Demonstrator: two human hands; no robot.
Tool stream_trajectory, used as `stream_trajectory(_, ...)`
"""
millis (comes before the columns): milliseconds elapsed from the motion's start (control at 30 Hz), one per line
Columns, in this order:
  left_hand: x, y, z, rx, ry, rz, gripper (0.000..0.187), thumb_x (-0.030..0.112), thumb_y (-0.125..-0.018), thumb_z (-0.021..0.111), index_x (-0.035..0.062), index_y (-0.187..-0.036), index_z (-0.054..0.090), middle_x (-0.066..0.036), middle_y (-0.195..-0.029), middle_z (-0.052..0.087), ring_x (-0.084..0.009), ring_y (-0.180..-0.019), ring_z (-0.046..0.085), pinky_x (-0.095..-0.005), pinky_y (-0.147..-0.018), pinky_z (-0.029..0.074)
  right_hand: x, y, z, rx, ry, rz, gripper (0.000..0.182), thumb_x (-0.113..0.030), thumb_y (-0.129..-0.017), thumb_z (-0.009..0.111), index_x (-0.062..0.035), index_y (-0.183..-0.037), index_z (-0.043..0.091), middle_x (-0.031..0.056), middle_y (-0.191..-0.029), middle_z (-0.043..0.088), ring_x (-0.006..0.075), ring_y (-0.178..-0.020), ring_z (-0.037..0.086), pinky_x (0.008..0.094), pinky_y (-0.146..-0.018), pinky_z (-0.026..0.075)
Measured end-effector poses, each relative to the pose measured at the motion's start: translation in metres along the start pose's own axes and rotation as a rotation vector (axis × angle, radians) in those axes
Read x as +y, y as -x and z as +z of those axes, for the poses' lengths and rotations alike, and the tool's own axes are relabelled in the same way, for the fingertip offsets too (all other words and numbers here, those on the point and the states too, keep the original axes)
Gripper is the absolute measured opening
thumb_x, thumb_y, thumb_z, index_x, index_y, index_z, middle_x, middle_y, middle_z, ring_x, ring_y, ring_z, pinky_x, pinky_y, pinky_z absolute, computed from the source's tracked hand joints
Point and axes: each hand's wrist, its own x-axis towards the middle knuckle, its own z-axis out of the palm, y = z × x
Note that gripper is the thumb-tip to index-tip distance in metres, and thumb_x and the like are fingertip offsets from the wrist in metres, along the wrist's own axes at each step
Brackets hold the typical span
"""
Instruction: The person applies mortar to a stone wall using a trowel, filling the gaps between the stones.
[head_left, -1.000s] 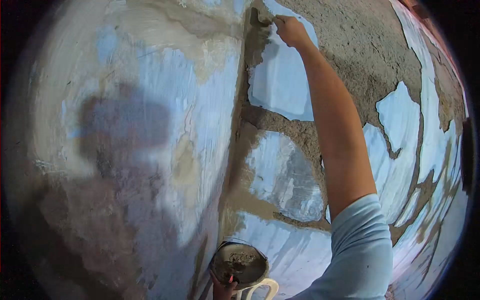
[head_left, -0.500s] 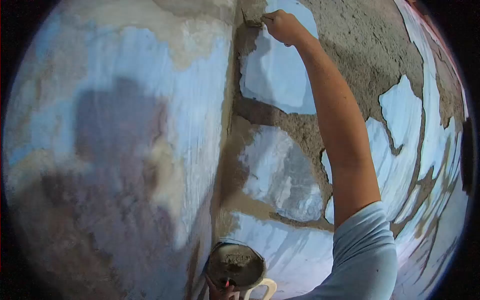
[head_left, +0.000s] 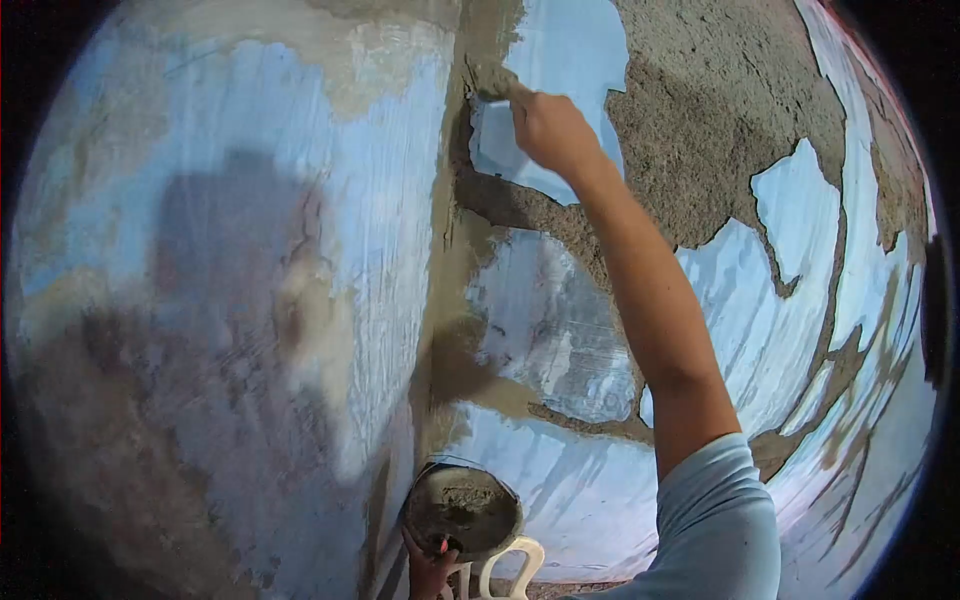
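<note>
High on the wall near the corner, my right hand (head_left: pixel 556 130) is closed around the handle of a trowel (head_left: pixel 492 82), whose blade lies against grey mortar (head_left: pixel 490 30) and is hard to make out. Low in view, my left hand (head_left: pixel 430 568) grips the near rim of a round dark bowl (head_left: pixel 462 510) with wet grey mortar inside. Its thumb shows at the rim. A bare patch of blue paint (head_left: pixel 500 140) lies just below the trowel.
A blue, stained wall (head_left: pixel 390 200) fills the left, with a head-shaped shadow on it. Rough plaster (head_left: pixel 700 120) and peeling blue paint (head_left: pixel 800 215) cover the right wall. A pale plastic chair (head_left: pixel 522 548) stands beside the bowl.
My right hand and the trowel have moved down along the corner. My left hand and the bowl appear slightly higher and further left, as the view has shifted.
</note>
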Motion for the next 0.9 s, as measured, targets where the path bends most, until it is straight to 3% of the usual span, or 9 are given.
stream_trajectory(100, 0.027, 0.011, 0.016, 0.001, -0.004, 0.151, 0.130, 0.006, -0.083, 0.083, 0.0089, -0.164, -0.019, -0.027, -0.160, 0.032, -0.0370, -0.139, 0.048, -0.0487, -0.112, 0.047, -0.009, 0.033, 0.003, 0.025, 0.026, 0.046, 0.029, -0.020, -0.099, 0.051, -0.0103, -0.123, 0.065, 0.0310, -0.089, 0.071, 0.0523, -0.089, 0.069, 0.0593, -0.079, 0.057)
stream_trajectory(200, 0.058, 0.026, 0.027, 0.058, -0.102, 0.050, 0.127, 0.001, -0.086, 0.079, 0.0082, -0.163, -0.022, -0.026, -0.158, 0.036, -0.0355, -0.139, 0.049, -0.0471, -0.113, 0.047, -0.010, 0.065, -0.005, 0.055, -0.030, 0.046, 0.032, -0.019, -0.101, 0.054, -0.0106, -0.128, 0.067, 0.0299, -0.091, 0.070, 0.0505, -0.088, 0.068, 0.0566, -0.076, 0.056)
stream_trajectory(300, 0.036, 0.012, 0.017, 0.059, -0.053, -0.034, 0.131, 0.006, -0.085, 0.083, 0.0124, -0.163, -0.022, -0.029, -0.163, 0.024, -0.0371, -0.139, 0.050, -0.0480, -0.105, 0.053, 0.000, 0.073, -0.028, 0.100, -0.137, -0.055, 0.029, -0.015, -0.101, 0.060, -0.0057, -0.125, 0.072, 0.0287, -0.089, 0.070, 0.0508, -0.085, 0.067, 0.0508, -0.073, 0.055)
stream_trajectory(367, -0.017, -0.015, -0.004, -0.034, 0.245, -0.136, 0.131, 0.007, -0.087, 0.083, 0.0165, -0.163, -0.023, -0.030, -0.165, 0.020, -0.0400, -0.136, 0.054, -0.0503, -0.098, 0.058, 0.008, 0.047, -0.036, 0.175, -0.139, -0.006, 0.029, -0.017, -0.101, 0.060, -0.0052, -0.125, 0.072, 0.0294, -0.089, 0.069, 0.0508, -0.086, 0.068, 0.0500, -0.075, 0.055)
stream_trajectory(533, -0.044, -0.025, -0.011, -0.043, -0.160, 0.284, 0.124, 0.004, -0.090, 0.079, 0.0186, -0.164, -0.020, -0.025, -0.164, 0.023, -0.0382, -0.139, 0.049, -0.0519, -0.104, 0.054, 0.020, -0.061, -0.041, 0.289, -0.202, -0.005, 0.032, -0.027, -0.100, 0.059, -0.0025, -0.114, 0.074, 0.0309, -0.095, 0.071, 0.0520, -0.092, 0.067, 0.0543, -0.085, 0.056)
stream_trajectory(600, -0.013, 0.011, 0.006, -0.121, 0.181, 0.179, 0.117, -0.003, -0.095, 0.073, 0.0261, -0.167, -0.014, -0.017, -0.169, 0.017, -0.0322, -0.142, 0.046, -0.0521, -0.104, 0.053, 0.032, -0.108, -0.038, 0.225, -0.018, 0.004, 0.032, -0.027, -0.097, 0.059, 0.0003, -0.105, 0.075, 0.0295, -0.100, 0.072, 0.0512, -0.095, 0.069, 0.0539, -0.086, 0.057)
stream_trajectory(700, 0.009, 0.013, 0.017, -0.039, 0.170, 0.138, 0.118, -0.004, -0.094, 0.073, 0.0261, -0.167, -0.014, -0.016, -0.170, 0.016, -0.0293, -0.141, 0.047, -0.0468, -0.104, 0.051, 0.044, -0.152, -0.037, 0.213, 0.093, -0.010, 0.030, -0.024, -0.093, 0.060, 0.0007, -0.099, 0.075, 0.0280, -0.102, 0.073, 0.0500, -0.095, 0.070, 0.0531, -0.087, 0.057)
stream_trajectory(800, -0.051, -0.023, 0.007, -0.095, 0.154, 0.370, 0.118, -0.004, -0.094, 0.073, 0.0255, -0.167, -0.014, -0.015, -0.172, 0.013, -0.0285, -0.142, 0.046, -0.0415, -0.104, 0.050, 0.051, -0.170, -0.030, 0.177, 0.151, -0.041, 0.028, -0.022, -0.089, 0.060, 0.0004, -0.097, 0.075, 0.0270, -0.100, 0.074, 0.0486, -0.094, 0.071, 0.0526, -0.087, 0.058)
stream_trajectory(900, -0.013, 0.003, 0.015, -0.044, 0.188, 0.314, 0.117, -0.002, -0.094, 0.074, 0.0235, -0.168, -0.013, -0.016, -0.172, 0.015, -0.0287, -0.142, 0.046, -0.0397, -0.103, 0.050, 0.044, -0.149, -0.026, 0.136, 0.309, -0.227, 0.026, -0.019, -0.089, 0.059, -0.0004, -0.098, 0.074, 0.0275, -0.096, 0.073, 0.0485, -0.092, 0.071, 0.0538, -0.085, 0.058)
